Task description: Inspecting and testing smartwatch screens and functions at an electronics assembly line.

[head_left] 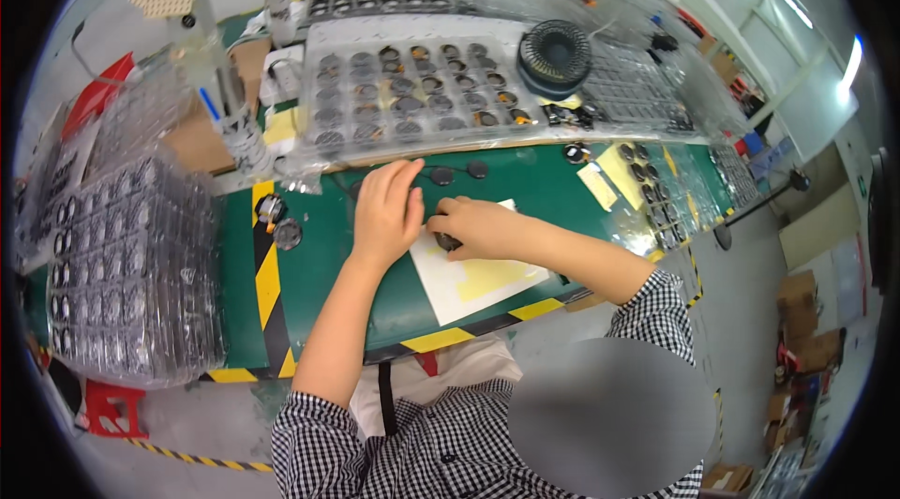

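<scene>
My right hand (478,229) is closed around a small dark round part (448,242), held over the left edge of a white sheet (441,297) with yellow paper (487,279) on it. Close beside it on the left, my left hand (386,213) has its fingers stretched out and the thumb apart, and I see nothing in it. What lies under its palm is hidden. Just beyond my hands, two dark discs (477,169) joined by a thin dark cord rest on the green mat (319,274).
A clear tray (375,135) of round parts spans the back, with a dark ribbed round object (555,58) at its right. Stacked clear trays (141,274) stand at left. Two round parts (287,234) lie near the striped tape (268,283). More parts sit in a right-hand tray (652,185).
</scene>
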`<action>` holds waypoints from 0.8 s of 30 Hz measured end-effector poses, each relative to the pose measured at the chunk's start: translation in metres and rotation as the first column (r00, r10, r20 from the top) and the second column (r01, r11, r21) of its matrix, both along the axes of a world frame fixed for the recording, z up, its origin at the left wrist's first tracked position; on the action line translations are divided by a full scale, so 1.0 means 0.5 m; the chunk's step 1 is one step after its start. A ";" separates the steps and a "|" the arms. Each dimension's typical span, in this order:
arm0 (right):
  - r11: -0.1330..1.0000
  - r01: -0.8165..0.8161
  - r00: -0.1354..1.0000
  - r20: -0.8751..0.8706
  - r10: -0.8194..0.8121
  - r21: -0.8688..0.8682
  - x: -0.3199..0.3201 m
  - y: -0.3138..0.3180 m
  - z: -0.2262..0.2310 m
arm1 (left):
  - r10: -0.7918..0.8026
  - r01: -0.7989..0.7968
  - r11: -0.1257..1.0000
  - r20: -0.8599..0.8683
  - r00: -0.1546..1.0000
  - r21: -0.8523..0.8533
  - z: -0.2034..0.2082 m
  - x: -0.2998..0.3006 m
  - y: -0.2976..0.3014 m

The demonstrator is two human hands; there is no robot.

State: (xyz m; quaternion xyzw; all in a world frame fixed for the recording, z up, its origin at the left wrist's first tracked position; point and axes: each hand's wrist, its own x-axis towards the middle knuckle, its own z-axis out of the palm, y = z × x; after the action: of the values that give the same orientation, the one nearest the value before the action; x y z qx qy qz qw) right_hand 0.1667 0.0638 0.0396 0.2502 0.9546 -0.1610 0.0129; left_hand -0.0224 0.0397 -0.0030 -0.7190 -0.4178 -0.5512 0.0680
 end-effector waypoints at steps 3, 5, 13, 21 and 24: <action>0.998 0.027 0.994 -0.108 -0.033 -0.056 0.042 -0.030 0.035 | 0.013 -0.013 0.999 0.020 1.000 -0.032 -0.006 0.003 0.001; 0.996 0.060 0.992 -0.104 -0.067 -0.071 0.085 -0.063 0.066 | 0.027 -0.027 0.999 -0.005 1.000 -0.033 -0.009 0.008 -0.004; 0.917 0.346 0.932 -0.036 -0.360 -0.200 0.364 -0.243 0.130 | -0.187 0.183 0.982 -0.071 0.980 -0.049 0.039 0.119 -0.023; 0.811 0.510 0.827 -0.096 -0.554 -0.287 0.528 -0.336 0.116 | -0.514 0.470 0.857 -0.398 0.760 -0.209 0.166 0.403 0.084; 0.763 0.542 0.775 -0.142 -0.616 -0.352 0.568 -0.368 0.115 | -0.510 0.459 0.859 -0.472 0.719 -0.228 0.150 0.542 0.190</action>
State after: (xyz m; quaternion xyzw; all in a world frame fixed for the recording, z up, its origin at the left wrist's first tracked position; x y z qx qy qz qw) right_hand 0.4507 -0.1201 0.0971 0.5075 0.7884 -0.3258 -0.1208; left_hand 0.2488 0.1346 0.0720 -0.9262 -0.2068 -0.3151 -0.0032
